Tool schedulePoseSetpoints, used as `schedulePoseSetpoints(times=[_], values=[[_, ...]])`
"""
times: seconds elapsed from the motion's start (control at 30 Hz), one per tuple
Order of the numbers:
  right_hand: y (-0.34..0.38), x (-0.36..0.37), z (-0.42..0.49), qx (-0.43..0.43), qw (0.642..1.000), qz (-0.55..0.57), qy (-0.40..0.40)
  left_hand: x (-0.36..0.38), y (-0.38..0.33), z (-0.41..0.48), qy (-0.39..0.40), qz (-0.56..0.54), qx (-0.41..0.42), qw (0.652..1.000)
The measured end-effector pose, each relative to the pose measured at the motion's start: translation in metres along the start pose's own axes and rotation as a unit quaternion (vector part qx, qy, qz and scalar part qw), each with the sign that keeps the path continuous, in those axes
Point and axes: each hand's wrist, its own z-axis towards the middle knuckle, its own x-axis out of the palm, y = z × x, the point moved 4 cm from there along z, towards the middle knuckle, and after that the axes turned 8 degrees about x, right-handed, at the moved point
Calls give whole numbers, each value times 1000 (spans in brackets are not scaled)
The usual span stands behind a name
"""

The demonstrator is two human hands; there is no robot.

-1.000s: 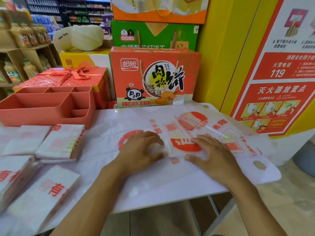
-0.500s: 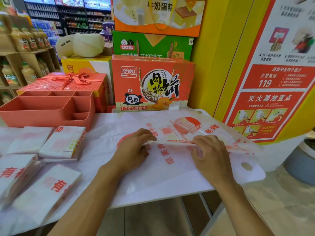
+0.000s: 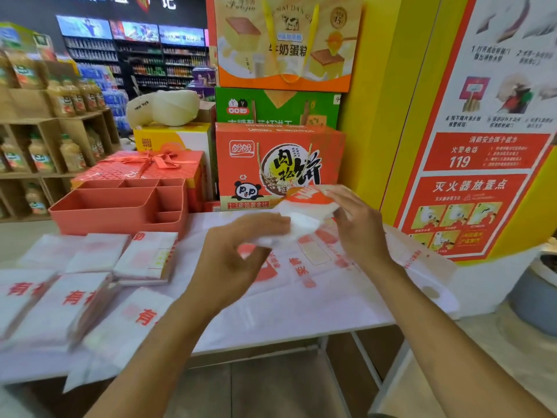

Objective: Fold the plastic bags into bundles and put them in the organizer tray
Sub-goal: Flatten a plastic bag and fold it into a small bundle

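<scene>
Holding thin, crinkly white plastic bag [image 3: 304, 217] | left hand [image 3: 235, 260] pinches raised edge | right hand [image 3: 361, 230] grips orange-printed fold

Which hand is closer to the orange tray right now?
Left. The left hand is right of the tray; the right hand is farther right again. Both hold a bag.

An orange panda box [image 3: 280, 164] stands beside a ribboned red gift box [image 3: 144, 167], under a green box [image 3: 277, 108].
</scene>
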Motion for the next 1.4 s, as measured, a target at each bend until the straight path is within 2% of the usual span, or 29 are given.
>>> schedulePoseSetpoints(times=[0.07,0.13,0.2,0.27,0.33,0.43,0.57,0.67,0.77,0.83,1.07,1.27,1.4], values=[[-9,28,7,11,997,7,70,5,-5,-23,28,95,44,994],[-18,60,4,28,983,5,182,18,-1,-51,84,151,46,984],[-26,90,-10,29,953,-13,300,32,7,-80,154,171,32,973],[-34,109,-27,11,927,-69,368,41,15,-100,213,172,8,962],[-42,111,-33,28,920,-102,378,44,19,-106,248,173,-23,953],[-39,106,-34,53,924,-74,371,44,23,-103,247,168,-81,951],[-34,106,-35,22,918,-119,377,46,27,-100,242,146,-133,950],[-34,106,-36,31,916,-116,383,47,31,-103,241,147,-139,949],[-27,94,-36,104,933,-3,346,46,37,-106,245,146,-145,947],[-18,75,-47,121,936,35,328,43,41,-108,233,131,-153,951],[-14,34,-119,-2,922,-106,373,34,28,-102,139,90,-212,963],[-11,41,-128,52,943,-55,324,32,24,-98,121,49,-239,962],[-12,38,-124,94,936,-9,338,32,33,-101,138,98,-255,952]])
